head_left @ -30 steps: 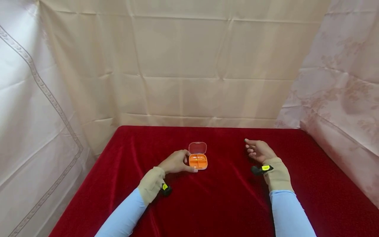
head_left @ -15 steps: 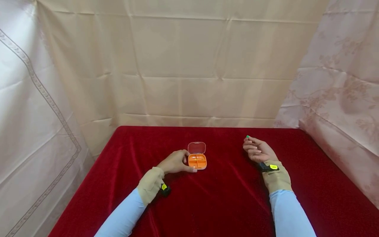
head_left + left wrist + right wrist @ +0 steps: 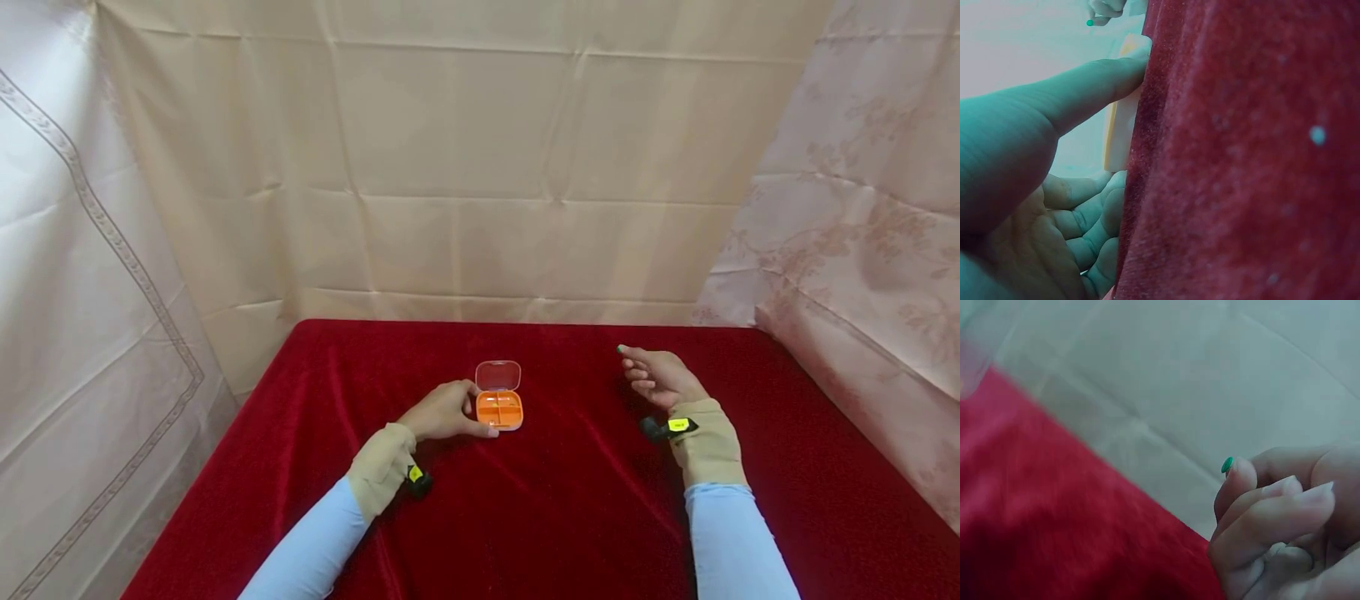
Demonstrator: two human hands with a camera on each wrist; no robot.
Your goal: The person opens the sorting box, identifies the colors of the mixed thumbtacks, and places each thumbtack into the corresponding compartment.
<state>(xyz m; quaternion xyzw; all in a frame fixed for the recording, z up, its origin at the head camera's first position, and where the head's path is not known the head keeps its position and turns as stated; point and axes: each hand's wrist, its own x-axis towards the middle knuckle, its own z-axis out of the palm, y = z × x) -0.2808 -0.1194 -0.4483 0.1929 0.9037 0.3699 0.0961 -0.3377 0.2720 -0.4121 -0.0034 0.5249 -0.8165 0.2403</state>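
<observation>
An orange pill box (image 3: 499,410), split into several compartments, lies on the red cloth with its clear lid (image 3: 498,376) raised at the back. My left hand (image 3: 444,410) grips its left side, thumb at the near corner and fingers at the far one. In the left wrist view the thumb (image 3: 1104,81) reaches across the edge of the box (image 3: 1124,128). Off to the right, above the cloth, my right hand (image 3: 662,377) pinches a small green pill (image 3: 1227,465) at the fingertips, its other fingers curled in. Small specks inside the box are too tiny to identify.
Red velvet cloth (image 3: 570,500) covers the whole table. A beige curtain (image 3: 465,167) hangs behind the far edge, with patterned white drapes at left (image 3: 75,292) and right (image 3: 862,208). A dark camera is strapped on each wrist.
My right hand has twisted at the wrist, lifting the green pill slightly, then turned back to nearly its first pose. The left hand and pill box stay in place.
</observation>
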